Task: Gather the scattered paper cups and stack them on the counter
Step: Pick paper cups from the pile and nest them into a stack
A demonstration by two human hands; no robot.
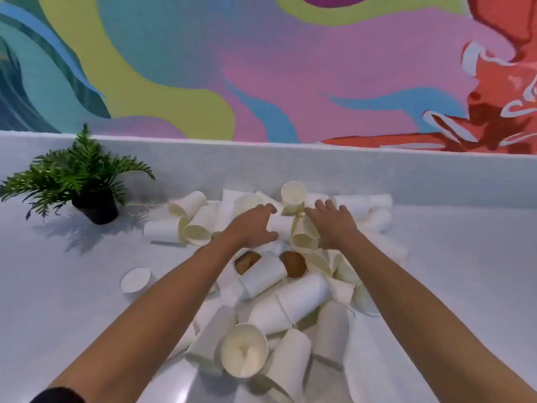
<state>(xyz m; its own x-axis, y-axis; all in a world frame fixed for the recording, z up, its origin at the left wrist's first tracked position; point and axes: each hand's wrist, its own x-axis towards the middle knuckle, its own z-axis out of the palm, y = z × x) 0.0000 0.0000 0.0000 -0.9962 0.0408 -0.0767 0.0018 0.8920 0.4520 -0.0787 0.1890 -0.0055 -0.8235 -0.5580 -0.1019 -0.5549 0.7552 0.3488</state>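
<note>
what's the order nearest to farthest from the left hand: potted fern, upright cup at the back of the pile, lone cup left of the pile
From the left hand, head view:
1. upright cup, just right of its fingertips
2. lone cup, off to the left, nearer the camera
3. potted fern, far left, farther back

Item one, my left hand (252, 226): palm down, fingers reaching forward and only slightly bent, thumb (268, 235) splayed wide toward the right.

Item two, my right hand (334, 225): palm down, fingers (328, 205) spread and nearly straight, pointing away from me. The two hands sit near each other, level, not touching.

Item three, left forearm (162, 303): bare, stretched out, angled inward. A dark sleeve (58, 395) edge shows at its near end.

Item four, right forearm (406, 289): bare, stretched out, angled inward likewise.
</note>
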